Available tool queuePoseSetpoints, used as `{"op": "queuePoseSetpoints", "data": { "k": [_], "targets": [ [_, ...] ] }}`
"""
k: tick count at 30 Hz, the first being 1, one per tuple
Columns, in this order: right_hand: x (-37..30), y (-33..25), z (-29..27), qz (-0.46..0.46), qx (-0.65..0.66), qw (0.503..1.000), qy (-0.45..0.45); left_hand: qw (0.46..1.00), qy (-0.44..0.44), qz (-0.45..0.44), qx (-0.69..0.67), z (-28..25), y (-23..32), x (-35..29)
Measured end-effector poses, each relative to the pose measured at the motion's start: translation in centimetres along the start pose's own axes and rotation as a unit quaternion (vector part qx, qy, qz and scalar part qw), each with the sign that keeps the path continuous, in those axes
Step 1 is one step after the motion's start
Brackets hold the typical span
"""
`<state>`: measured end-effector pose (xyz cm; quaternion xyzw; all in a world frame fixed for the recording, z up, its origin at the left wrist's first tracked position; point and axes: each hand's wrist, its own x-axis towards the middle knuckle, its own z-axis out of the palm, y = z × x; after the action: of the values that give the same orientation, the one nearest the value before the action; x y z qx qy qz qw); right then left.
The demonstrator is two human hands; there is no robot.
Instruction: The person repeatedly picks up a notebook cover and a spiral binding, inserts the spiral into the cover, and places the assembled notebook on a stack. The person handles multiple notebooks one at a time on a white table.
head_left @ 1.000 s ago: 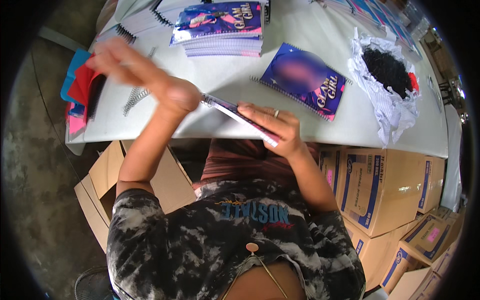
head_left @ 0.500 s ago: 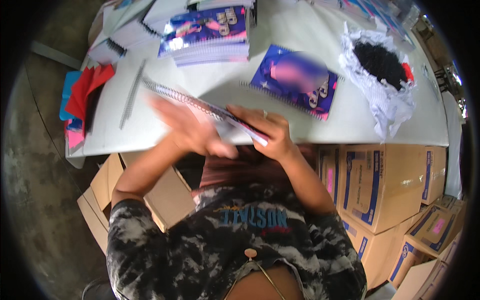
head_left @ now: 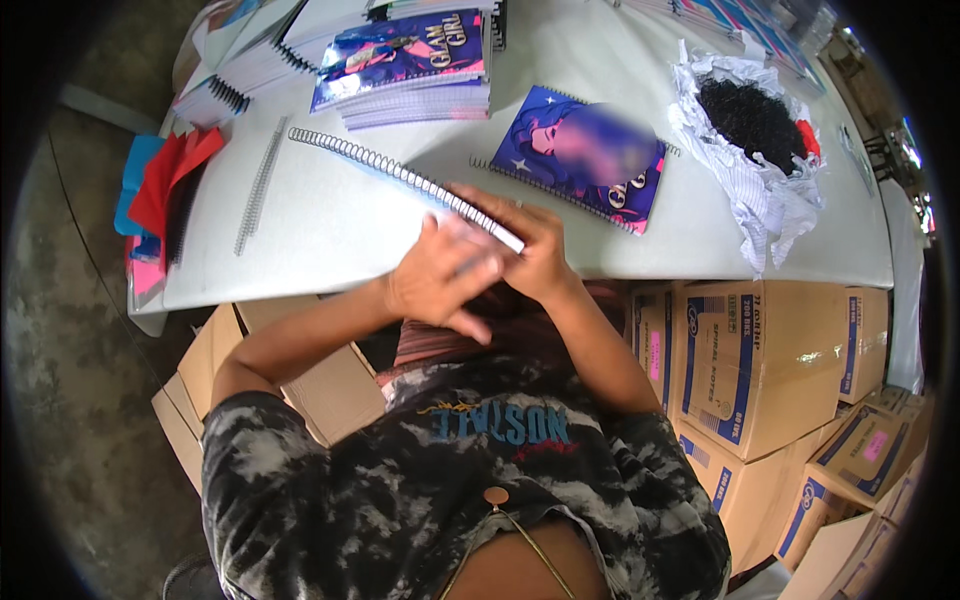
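My right hand (head_left: 535, 238) grips one end of a spiral notebook (head_left: 505, 235), which is tilted so that its bound edge faces up. A metal wire coil (head_left: 360, 152) runs along that edge and reaches out to the far left. Against the coil's near side, close to my right hand, is my left hand (head_left: 445, 270), open with fingers apart and slightly blurred; whether it touches the wire I cannot tell. Beyond my right hand another notebook (head_left: 540, 135) lies flat, purple-blue with an illustrated cover, its coil sticking out past both ends.
A loose wire coil (head_left: 262, 185) lies on the white table (head_left: 330, 265). Behind it stand a stack of notebooks (head_left: 410, 60) and black-coiled books (head_left: 215, 100). Red sheets (head_left: 175, 180) hang at the left edge. Crumpled cloth (head_left: 755, 220) holds a black tangle (head_left: 750, 120). Cartons (head_left: 770, 370) fill the lower right.
My left hand has moved right and nearer, along the coil toward my right hand. The held notebook has shifted slightly, with my right hand still on it.
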<state>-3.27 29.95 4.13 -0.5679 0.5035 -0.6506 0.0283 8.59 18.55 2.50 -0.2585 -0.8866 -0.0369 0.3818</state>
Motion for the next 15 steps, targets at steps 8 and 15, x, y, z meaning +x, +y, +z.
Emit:
{"op": "queuePoseSetpoints", "data": {
  "k": [8,15],
  "targets": [
    [0.2,-0.9,0.3,0.026,-0.011,1.000,-0.004,0.998,-0.004,-0.057,-0.010,1.7,1.4,-1.0],
    [4.0,-6.0,-0.4,-0.126,-0.097,0.987,0.036,0.890,0.092,-0.358,-0.267,-7.4,3.2,8.7]
  ]
}}
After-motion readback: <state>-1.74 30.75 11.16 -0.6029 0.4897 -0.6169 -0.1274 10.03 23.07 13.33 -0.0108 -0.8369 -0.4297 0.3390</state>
